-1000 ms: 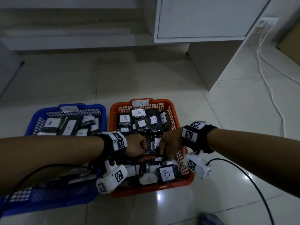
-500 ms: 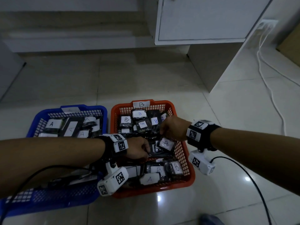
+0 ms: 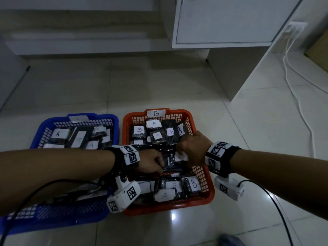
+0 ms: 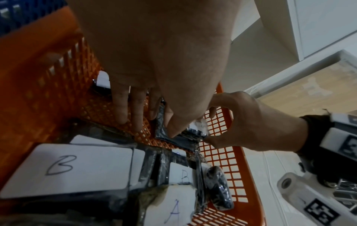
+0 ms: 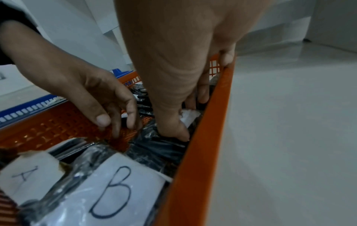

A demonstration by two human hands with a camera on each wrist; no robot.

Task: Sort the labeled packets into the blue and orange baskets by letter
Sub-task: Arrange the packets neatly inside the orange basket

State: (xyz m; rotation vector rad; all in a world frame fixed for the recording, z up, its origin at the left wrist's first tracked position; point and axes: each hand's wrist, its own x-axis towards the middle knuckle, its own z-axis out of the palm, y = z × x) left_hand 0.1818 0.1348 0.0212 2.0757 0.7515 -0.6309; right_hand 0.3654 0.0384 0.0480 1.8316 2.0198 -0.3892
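Note:
Side by side on the floor stand the blue basket (image 3: 110, 119), tagged A, and the orange basket (image 3: 212, 190), tagged B. Both hands are inside the orange one. My right hand (image 3: 182, 155) (image 5: 185, 122) grips a black packet (image 3: 173, 161) (image 4: 183, 139) with a white label, thumb on top. My left hand (image 3: 160, 166) (image 4: 164, 122) pinches the same packet's left edge. At the orange basket's front lies a packet marked A (image 3: 165, 195) (image 5: 29, 174) beside packets marked B (image 3: 193, 183) (image 5: 115, 191). Several A packets fill the blue basket.
A white cabinet (image 3: 221, 20) stands behind the baskets, with its side panel to the right. A white cable (image 3: 300, 107) runs from a wall socket across the tiles on the right. Black leads trail from both wrist cameras.
My right hand rose toward the basket's back with a B-labelled packet, then sank a little toward the left hand, and the label has turned mostly out of sight. The left hand has barely moved.

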